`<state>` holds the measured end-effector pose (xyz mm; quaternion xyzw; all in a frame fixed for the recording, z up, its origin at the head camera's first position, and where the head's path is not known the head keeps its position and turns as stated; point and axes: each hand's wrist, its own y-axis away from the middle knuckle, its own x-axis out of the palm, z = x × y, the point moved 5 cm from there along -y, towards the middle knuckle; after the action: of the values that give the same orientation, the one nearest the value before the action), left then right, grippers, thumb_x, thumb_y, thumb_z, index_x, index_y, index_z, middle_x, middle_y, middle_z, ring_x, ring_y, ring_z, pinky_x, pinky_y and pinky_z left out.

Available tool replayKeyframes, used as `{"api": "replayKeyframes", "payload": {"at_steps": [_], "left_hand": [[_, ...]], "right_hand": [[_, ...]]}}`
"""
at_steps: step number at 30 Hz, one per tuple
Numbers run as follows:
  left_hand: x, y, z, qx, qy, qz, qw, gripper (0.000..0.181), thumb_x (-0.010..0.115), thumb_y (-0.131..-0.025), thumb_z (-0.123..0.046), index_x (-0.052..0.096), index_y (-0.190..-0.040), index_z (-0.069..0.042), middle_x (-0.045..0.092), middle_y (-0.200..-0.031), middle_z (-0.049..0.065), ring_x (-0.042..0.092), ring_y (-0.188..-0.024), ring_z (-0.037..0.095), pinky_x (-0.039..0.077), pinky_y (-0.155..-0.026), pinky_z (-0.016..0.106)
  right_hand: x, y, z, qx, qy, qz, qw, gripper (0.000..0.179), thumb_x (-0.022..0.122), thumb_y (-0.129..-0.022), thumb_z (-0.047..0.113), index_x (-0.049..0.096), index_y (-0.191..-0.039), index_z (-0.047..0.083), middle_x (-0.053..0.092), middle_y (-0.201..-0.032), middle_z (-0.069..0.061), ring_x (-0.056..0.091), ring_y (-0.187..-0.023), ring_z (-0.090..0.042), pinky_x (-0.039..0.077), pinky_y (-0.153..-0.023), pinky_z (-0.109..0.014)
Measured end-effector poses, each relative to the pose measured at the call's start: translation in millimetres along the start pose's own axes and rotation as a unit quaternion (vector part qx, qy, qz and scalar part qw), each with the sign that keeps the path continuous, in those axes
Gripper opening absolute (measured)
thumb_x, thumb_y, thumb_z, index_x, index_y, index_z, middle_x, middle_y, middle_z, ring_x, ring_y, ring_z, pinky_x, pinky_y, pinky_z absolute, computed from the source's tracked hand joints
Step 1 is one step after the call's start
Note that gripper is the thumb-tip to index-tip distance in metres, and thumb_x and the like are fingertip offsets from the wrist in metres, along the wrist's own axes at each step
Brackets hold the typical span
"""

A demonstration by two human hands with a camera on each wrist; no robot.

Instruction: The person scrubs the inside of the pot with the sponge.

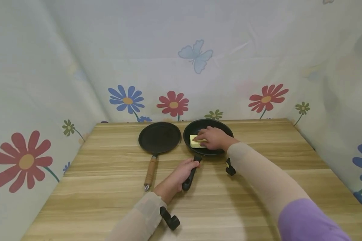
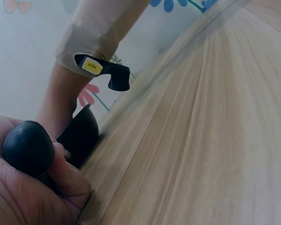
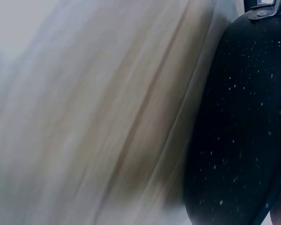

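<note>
In the head view a black frying pan (image 1: 199, 125) stands at the back of the wooden table. My left hand (image 1: 182, 172) grips its black handle (image 1: 188, 184), whose rounded end (image 2: 28, 147) pokes out of the curled fingers in the left wrist view. Inside the pan, my right hand (image 1: 215, 137) holds a pale yellow sponge (image 1: 195, 144) against the left part of the inner surface. Speckles dot the pan's dark outer side (image 3: 234, 131) in the right wrist view, where the right hand is nearly all out of sight.
Left of the frying pan lies a flat black griddle pan (image 1: 160, 137) with a wooden handle (image 1: 151, 170) pointing toward me. The two pans' rims are close together. A flower-printed cloth (image 1: 229, 67) stands behind the table (image 1: 114, 167) and along its sides.
</note>
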<state>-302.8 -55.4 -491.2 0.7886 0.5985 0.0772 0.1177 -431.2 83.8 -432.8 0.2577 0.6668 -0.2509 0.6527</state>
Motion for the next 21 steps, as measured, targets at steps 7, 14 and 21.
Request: {"api": "replayKeyframes", "payload": {"at_steps": [7, 14, 21], "left_hand": [[-0.9, 0.0, 1.8, -0.002, -0.006, -0.005, 1.0000, 0.038, 0.055, -0.099, -0.034, 0.062, -0.117, -0.001, 0.050, -0.100, 0.008, 0.045, -0.072, 0.019, 0.037, -0.060, 0.029], [-1.3, 3.4, -0.1, -0.009, -0.013, -0.017, 0.9997, 0.036, 0.055, -0.099, -0.035, 0.064, -0.114, -0.004, 0.053, -0.108, 0.009, 0.046, -0.083, 0.022, 0.036, -0.068, 0.032], [0.8, 3.1, -0.1, 0.012, 0.005, -0.032, 0.9994, 0.035, 0.056, -0.098, -0.030, 0.064, -0.112, 0.002, 0.055, -0.111, 0.009, 0.047, -0.094, 0.023, 0.036, -0.077, 0.032]], "right_hand": [[2.6, -11.7, -8.7, 0.059, 0.011, 0.012, 0.9981, 0.038, 0.060, -0.102, 0.031, 0.062, -0.139, 0.033, 0.057, -0.141, -0.007, 0.055, -0.118, -0.033, 0.049, -0.095, -0.049], [5.6, -19.5, -21.2, 0.114, 0.034, 0.018, 0.9928, 0.039, 0.058, -0.102, 0.029, 0.060, -0.141, 0.033, 0.060, -0.132, -0.007, 0.056, -0.113, -0.033, 0.048, -0.095, -0.049], [6.9, -19.9, -31.3, 0.162, 0.022, 0.022, 0.9863, 0.040, 0.058, -0.101, 0.029, 0.060, -0.142, 0.031, 0.061, -0.126, -0.009, 0.055, -0.113, -0.033, 0.047, -0.096, -0.049]]}}
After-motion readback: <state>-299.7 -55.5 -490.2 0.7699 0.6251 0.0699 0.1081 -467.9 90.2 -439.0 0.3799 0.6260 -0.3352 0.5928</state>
